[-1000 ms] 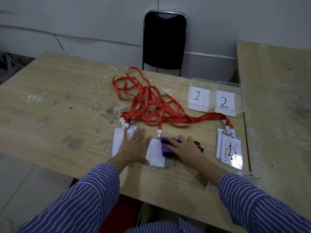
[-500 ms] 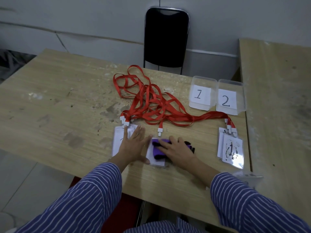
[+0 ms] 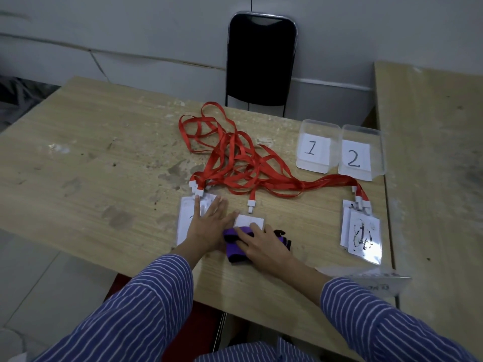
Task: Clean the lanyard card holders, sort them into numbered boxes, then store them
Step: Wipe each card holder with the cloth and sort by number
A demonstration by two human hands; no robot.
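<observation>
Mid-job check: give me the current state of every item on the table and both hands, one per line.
Left hand: flat, fingers straight, pressing the left card holder.
Right hand: pressing the purple cloth.
Purple and black cleaning cloth: bunched on the middle holder.
Middle clear card holder: flat, partly covered.
Left clear card holder: flat.
Right stack of card holders: ink-smeared.
Red lanyards: tangled.
Clear box labelled 1: empty.
Clear box labelled 2: empty.

— Where are you sitting?
— You're in a plain workroom or office: a scuffed wooden table [image 3: 91, 158], a black folding chair [image 3: 261, 61] behind it against a bare grey wall [image 3: 130, 30], a second table [image 3: 431, 152] to its right, tiled floor [image 3: 31, 278] below.
</observation>
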